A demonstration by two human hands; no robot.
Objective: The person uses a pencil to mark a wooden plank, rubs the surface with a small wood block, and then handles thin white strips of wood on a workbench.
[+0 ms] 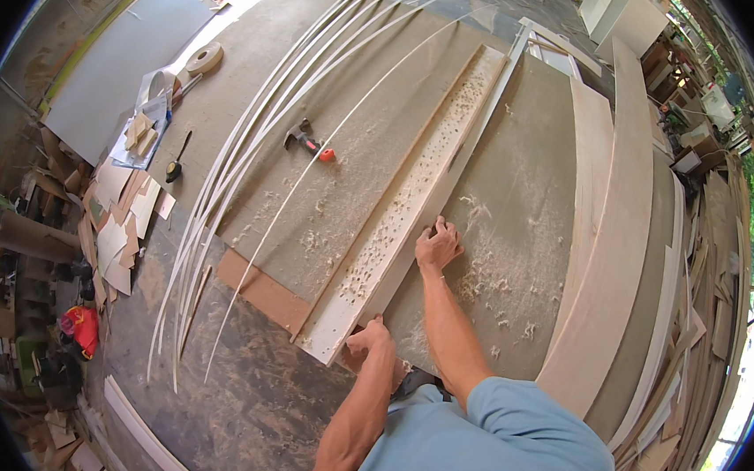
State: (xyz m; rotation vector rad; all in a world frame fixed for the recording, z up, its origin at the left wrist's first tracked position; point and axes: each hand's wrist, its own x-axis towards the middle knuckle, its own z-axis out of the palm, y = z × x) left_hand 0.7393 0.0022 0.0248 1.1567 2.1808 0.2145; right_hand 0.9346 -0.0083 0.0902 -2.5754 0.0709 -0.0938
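A long white trough-like board with raised long edges lies diagonally across the work surface, its inner face scattered with brown chips. At its near end my left hand is closed on the lower corner, with part of the fingers out of sight. Farther along, my right hand has its fingers curled at the right-hand side wall of the same board; the fingertips are partly hidden. To the left of the board lies a claw hammer with a red and black handle.
Several thin white strips run in curves on the left. A screwdriver and a tape roll lie farther left. Pale curved panels stand to the right. Wood shavings litter the brown sheet. Offcuts are piled at the left.
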